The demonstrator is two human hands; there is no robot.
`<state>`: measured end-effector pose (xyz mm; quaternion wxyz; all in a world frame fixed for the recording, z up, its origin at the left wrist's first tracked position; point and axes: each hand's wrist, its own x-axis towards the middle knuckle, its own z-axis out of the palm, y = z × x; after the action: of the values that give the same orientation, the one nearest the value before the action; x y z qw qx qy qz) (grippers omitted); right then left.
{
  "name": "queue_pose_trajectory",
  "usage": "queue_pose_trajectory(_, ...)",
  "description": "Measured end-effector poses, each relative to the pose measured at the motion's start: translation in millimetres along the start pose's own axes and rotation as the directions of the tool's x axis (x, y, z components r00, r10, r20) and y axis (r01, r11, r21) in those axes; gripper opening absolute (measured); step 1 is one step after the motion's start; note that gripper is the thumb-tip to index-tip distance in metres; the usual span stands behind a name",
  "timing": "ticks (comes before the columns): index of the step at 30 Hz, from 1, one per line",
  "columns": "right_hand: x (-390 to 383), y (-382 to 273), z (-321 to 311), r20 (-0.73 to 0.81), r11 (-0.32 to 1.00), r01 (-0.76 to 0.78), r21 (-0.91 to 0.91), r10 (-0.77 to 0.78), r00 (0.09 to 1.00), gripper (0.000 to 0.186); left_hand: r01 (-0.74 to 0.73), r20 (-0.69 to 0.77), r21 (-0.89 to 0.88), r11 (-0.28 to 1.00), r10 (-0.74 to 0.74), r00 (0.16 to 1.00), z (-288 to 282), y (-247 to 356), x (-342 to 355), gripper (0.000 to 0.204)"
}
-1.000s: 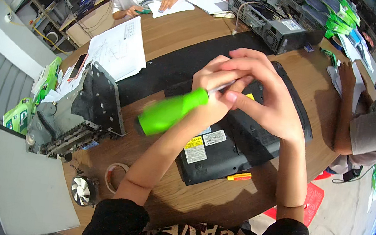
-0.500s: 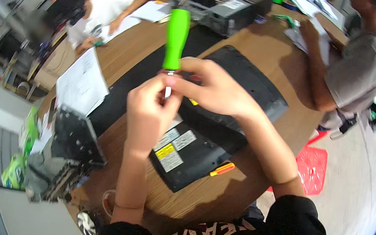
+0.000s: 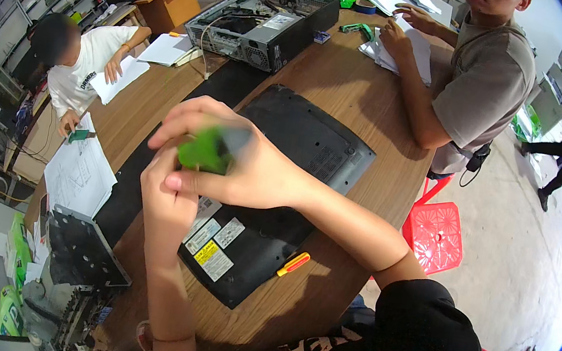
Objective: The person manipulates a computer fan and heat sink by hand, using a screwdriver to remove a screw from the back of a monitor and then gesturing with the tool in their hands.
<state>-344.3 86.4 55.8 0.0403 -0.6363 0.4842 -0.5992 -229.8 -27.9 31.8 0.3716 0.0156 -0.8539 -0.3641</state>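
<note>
Handling the green screwdriver (image 3: pixel 204 150) above the upturned laptop (image 3: pixel 315 134) seems the step; left hand (image 3: pixel 170 185) and right hand (image 3: pixel 257 168) meet around it, which one grips I cannot tell. Next calls for a steadied handle.

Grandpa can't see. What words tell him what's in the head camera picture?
A person's left hand and right hand are close together at a blurred green tool, above a black laptop lying underside up on a wooden table. Beside the laptop lies a small yellow-and-red tool. Rightward, a grey-shirted person handles papers.
</note>
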Motion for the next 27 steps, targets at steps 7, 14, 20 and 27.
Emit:
queue_pose_trajectory(7, -1, -1, 9, 0.051, 0.938, 0.194, -0.288, -0.187, 0.981, 0.025, -0.02, -0.223, 0.192, 0.981, 0.063, 0.973, -10, 11, 11, 0.034)
queue_pose_trajectory(14, 6, -11, -13, -0.168, 0.929, 0.248, -0.273, -0.3, 0.939, 0.022, -0.114, -0.045, 0.23, 0.966, 0.128, 0.991, -23, 12, 14, 0.021)
queue_pose_trajectory(20, 14, -4, -32, -0.35, 0.998, 0.053, -0.044, -0.065, 0.934, 0.049, 0.521, 0.523, -0.447, 0.727, -0.26, 0.812, 29, 32, -4, 0.019)
queue_pose_trajectory(27, 8, -2, -50, 0.264, 0.948, -0.314, 0.057, 0.289, 0.92, 0.044, 0.431, 0.344, -0.789, 0.438, -0.267, 0.9, 12, 28, -3, 0.026)
